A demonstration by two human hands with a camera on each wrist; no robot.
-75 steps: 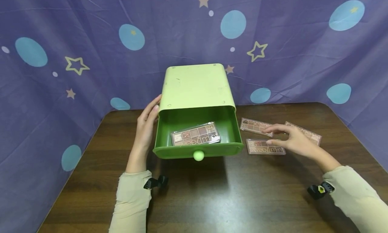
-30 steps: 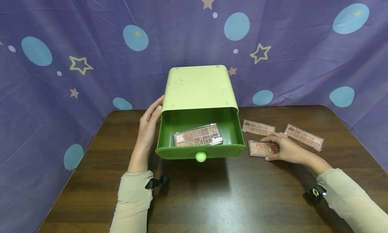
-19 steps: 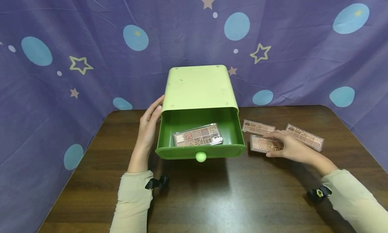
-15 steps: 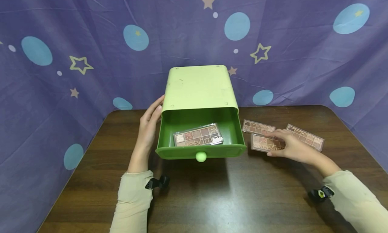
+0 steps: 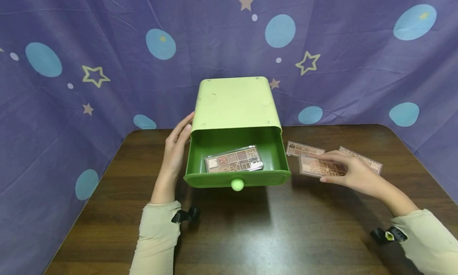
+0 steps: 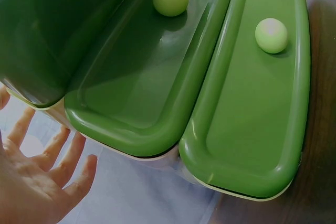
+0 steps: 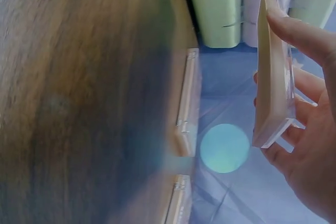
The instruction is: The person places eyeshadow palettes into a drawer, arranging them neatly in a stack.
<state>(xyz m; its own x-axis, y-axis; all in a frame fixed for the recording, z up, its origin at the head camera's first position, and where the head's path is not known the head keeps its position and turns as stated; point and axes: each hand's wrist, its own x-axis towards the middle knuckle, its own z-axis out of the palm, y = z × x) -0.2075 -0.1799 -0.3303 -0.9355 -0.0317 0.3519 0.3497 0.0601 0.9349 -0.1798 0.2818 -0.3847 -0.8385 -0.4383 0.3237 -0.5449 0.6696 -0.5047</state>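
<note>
My right hand (image 5: 363,175) pinches an eyeshadow palette (image 5: 315,166) between thumb and fingers. The right wrist view shows this palette (image 7: 272,77) raised off the tabletop, thumb on one long edge and fingers at the other. My left hand (image 5: 174,150) rests its fingertips against the left side of a pale green drawer cabinet (image 5: 236,102). In the left wrist view the left hand (image 6: 39,179) has its fingers spread and extended at the cabinet's side. The pulled-out top drawer (image 5: 204,181) has a round knob, and one eyeshadow palette (image 5: 234,159) lies inside it, slightly slanted.
Two more palettes lie right of the cabinet: one near its side (image 5: 300,148), another slanted farther right (image 5: 372,163), partly behind my hand. Below the open drawer are two closed drawers (image 6: 252,108). A purple curtain (image 5: 214,36) hangs behind the wooden table (image 5: 293,235).
My right hand has reached the nearest table palette, gripped it and lifted it, moving it slightly up and right. My left hand stays at the cabinet's side.
</note>
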